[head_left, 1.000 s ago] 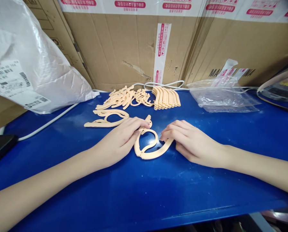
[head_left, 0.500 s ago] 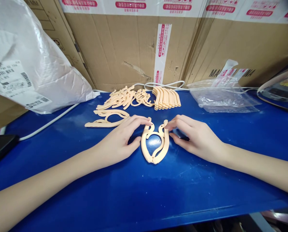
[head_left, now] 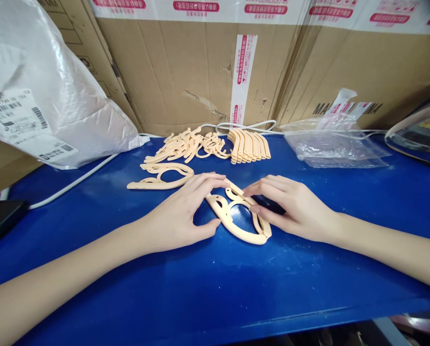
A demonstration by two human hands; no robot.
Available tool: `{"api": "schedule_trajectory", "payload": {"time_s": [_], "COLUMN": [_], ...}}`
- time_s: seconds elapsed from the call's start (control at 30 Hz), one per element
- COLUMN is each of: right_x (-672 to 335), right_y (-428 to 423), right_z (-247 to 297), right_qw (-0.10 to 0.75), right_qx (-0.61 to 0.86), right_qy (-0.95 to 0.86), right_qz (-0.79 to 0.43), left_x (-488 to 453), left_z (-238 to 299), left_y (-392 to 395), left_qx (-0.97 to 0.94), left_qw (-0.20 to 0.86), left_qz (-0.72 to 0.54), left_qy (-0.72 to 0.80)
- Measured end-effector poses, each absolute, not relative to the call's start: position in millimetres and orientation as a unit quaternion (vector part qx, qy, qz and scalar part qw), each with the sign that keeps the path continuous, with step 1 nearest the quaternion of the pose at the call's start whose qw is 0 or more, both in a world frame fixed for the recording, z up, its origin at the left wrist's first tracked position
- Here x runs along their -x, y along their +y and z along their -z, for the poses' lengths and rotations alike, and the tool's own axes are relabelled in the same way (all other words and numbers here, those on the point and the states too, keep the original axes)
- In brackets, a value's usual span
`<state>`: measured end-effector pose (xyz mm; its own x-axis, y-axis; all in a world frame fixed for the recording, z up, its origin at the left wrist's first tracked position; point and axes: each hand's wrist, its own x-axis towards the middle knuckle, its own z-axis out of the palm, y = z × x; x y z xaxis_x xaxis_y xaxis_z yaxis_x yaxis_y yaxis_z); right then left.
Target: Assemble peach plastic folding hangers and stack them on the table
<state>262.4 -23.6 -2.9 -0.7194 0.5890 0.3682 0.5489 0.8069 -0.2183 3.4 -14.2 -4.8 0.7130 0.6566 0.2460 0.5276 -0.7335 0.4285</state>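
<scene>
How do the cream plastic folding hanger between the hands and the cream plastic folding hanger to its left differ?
The handled hanger has the left hand and right hand at its arms; neither hand grips the left hanger. The handled hanger lies nearer the person than the left hanger. The handled hanger's joined end points right and toward the person; the left hanger's points right. Both are cream and folded, with curved arms.

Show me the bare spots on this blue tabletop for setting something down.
The blue tabletop is bare between its near edge and the folding hanger, and between the right hand and the clear plastic bag. Beyond the hanger and left hand it is crowded: second hanger, loose pieces, stacked curved arms.
</scene>
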Motion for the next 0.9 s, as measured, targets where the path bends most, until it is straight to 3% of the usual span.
{"api": "schedule_trajectory", "payload": {"time_s": [0.3, 0.57, 0.77, 0.9], "right_x": [-261.1, -263.5, -263.4, -260.9], "right_y": [-23.7, -21.8, -19.9, -21.1], "right_z": [1.5, 1.3, -2.1, -5.2], "right_qw": [0.17, 0.268, 0.244, 0.259], "right_qx": [0.248, 0.401, 0.451, 0.439], "right_qy": [-0.95, -0.865, -0.761, -0.708], "right_qz": [-0.08, -0.139, -0.399, -0.488], "left_x": [-1.2, -4.0, -2.3, -1.3], "left_z": [11.5, 1.7, 2.5, 1.8], "left_y": [-15.9, -18.6, -17.2, -16.1], "left_qx": [-0.917, -0.926, -0.928, -0.93], "left_qw": [0.158, 0.136, 0.015, -0.003], "left_qz": [-0.159, -0.183, -0.24, -0.224], "left_qy": [0.329, 0.301, 0.286, 0.291]}}
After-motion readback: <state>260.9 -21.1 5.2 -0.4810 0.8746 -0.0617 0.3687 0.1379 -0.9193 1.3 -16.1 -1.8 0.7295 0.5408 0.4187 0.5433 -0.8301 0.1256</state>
